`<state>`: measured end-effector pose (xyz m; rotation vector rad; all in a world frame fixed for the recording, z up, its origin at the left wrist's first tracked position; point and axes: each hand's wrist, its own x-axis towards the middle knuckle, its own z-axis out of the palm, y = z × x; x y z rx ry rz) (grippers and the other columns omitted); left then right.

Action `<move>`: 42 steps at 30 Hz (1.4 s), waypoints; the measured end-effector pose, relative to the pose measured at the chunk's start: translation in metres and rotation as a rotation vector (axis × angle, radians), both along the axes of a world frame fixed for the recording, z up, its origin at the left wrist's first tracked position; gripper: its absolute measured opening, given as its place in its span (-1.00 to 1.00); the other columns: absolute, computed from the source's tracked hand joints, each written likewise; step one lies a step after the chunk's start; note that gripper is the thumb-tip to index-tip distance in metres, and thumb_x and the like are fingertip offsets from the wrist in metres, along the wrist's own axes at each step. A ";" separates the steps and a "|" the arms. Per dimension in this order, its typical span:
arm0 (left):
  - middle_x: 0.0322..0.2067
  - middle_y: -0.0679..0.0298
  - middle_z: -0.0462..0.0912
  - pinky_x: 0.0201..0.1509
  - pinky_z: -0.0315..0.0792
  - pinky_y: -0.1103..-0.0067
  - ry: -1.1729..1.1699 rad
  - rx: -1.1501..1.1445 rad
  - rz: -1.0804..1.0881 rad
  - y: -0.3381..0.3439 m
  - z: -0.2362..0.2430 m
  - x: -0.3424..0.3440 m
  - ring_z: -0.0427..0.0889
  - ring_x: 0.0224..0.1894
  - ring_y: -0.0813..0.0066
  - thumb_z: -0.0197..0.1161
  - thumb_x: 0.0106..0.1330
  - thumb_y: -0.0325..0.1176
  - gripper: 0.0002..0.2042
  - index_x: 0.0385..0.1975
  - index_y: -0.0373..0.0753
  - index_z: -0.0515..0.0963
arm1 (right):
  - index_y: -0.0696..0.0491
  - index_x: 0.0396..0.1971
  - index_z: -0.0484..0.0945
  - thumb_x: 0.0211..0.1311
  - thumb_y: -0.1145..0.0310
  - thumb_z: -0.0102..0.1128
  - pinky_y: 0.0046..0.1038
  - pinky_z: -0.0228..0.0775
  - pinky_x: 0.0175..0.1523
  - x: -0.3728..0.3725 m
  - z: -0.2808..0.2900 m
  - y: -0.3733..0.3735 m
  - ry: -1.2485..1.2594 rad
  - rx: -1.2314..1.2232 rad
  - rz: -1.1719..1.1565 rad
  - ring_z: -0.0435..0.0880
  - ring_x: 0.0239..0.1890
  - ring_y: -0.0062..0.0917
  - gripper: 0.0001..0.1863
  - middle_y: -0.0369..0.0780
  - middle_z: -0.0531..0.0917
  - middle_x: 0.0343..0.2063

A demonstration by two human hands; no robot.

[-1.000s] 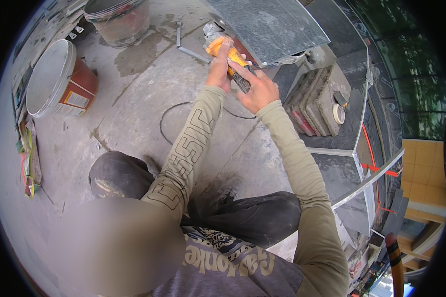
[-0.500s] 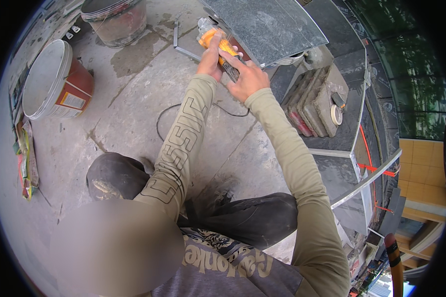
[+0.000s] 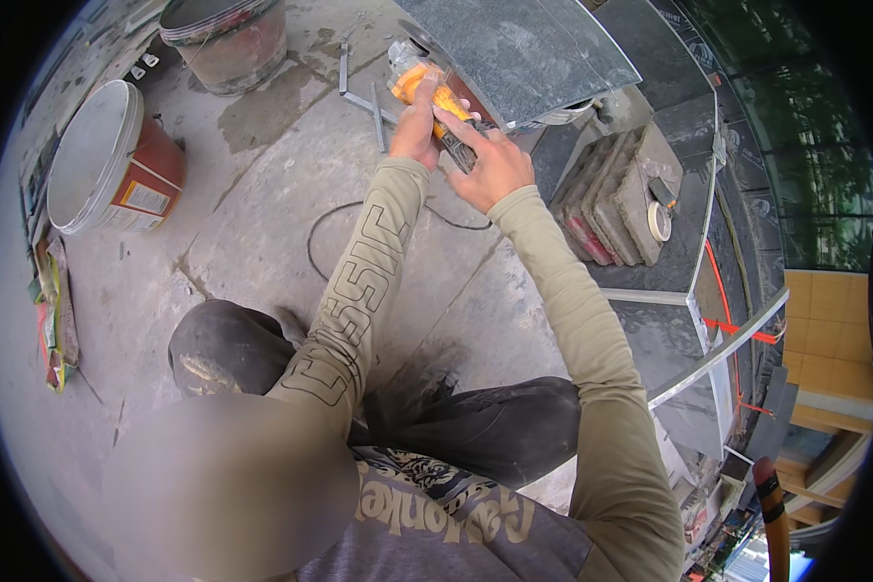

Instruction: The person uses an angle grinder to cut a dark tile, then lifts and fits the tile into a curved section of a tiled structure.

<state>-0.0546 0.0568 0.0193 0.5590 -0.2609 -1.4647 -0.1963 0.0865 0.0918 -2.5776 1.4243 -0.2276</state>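
Note:
Both my hands are wrapped round an orange angle grinder (image 3: 447, 100) with a dark rear grip. My left hand (image 3: 418, 128) is closed on the body near its grey metal head. My right hand (image 3: 493, 167) grips the rear part. The grinder lies along the left edge of a large grey stone slab (image 3: 529, 58), its head at the slab's side. Its disc I cannot make out clearly. Left of my left hand, a narrow grey strip (image 3: 377, 114) lies across an L-shaped metal square (image 3: 344, 70) on the floor.
A dark cable (image 3: 310, 240) loops over the concrete floor. Two buckets, one white-rimmed (image 3: 155, 175) and one dirty red (image 3: 233, 53), stand at left. Right of the slab is a stack of rough blocks (image 3: 619, 194) with a tape roll (image 3: 658, 222) on it. A crumpled sack (image 3: 58, 320) lies far left.
My hands and the grinder have shifted slightly right and nearer. A narrow grey strip now shows across the metal square, where none showed before.

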 end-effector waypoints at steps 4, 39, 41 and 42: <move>-0.17 0.09 0.65 0.01 0.66 0.23 -0.012 -0.018 0.031 0.007 -0.005 -0.015 0.74 -0.15 0.14 0.12 0.54 0.16 -0.45 0.19 -0.21 0.34 | -0.66 0.42 0.37 0.02 0.29 0.33 -0.06 0.59 0.14 -0.017 -0.004 0.007 -0.027 -0.034 0.026 0.69 0.07 0.00 -0.12 -0.03 0.62 0.17; -0.18 0.11 0.65 0.04 0.65 0.30 -0.017 -0.037 0.023 0.004 -0.003 -0.015 0.73 -0.11 0.22 0.05 0.59 0.12 -0.50 0.15 -0.25 0.39 | -0.75 0.41 0.34 -0.04 0.27 0.37 -0.05 0.63 0.01 -0.021 -0.010 0.001 -0.009 -0.044 0.016 0.76 -0.12 -0.04 -0.06 0.02 0.64 -0.05; -0.18 0.10 0.65 0.04 0.64 0.28 -0.020 -0.024 0.025 0.003 -0.001 -0.015 0.73 -0.11 0.20 0.05 0.59 0.12 -0.50 0.15 -0.25 0.39 | -0.74 0.42 0.34 -0.04 0.27 0.37 -0.06 0.63 0.04 -0.020 -0.010 -0.001 -0.015 -0.028 0.011 0.75 -0.09 -0.03 -0.06 0.04 0.64 -0.01; -0.18 0.10 0.66 0.04 0.64 0.28 -0.021 -0.012 0.029 0.004 0.000 -0.017 0.73 -0.12 0.19 0.06 0.59 0.12 -0.50 0.15 -0.25 0.39 | -0.73 0.42 0.34 -0.04 0.27 0.37 -0.07 0.63 0.05 -0.020 -0.009 -0.001 -0.015 -0.010 0.006 0.75 -0.07 -0.02 -0.06 0.05 0.64 0.01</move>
